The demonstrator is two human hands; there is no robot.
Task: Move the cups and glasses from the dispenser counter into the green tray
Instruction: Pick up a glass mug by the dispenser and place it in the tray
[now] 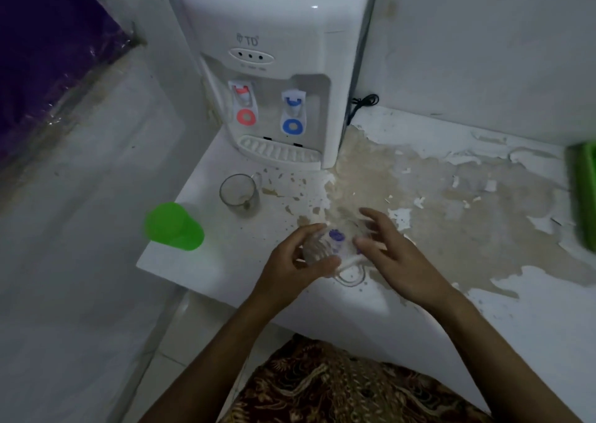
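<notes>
A clear glass mug with a purple flower print (335, 238) stands near the counter's front edge, its handle pointing toward me. My left hand (296, 261) is closed around its left side. My right hand (390, 248) is against its right side with the fingers spread; motion blur hides the exact contact. Another clear glass mug (240, 195) stands in front of the dispenser's drip tray. A green plastic cup (174, 226) stands at the counter's left corner. Only a strip of the green tray (583, 193) shows at the right edge of the view.
The white water dispenser (274, 68) stands at the back of the counter (225, 274), with red and blue taps. The counter's surface is peeling and stained to the right. A black cable (364, 101) lies behind the dispenser. The counter drops off on the left.
</notes>
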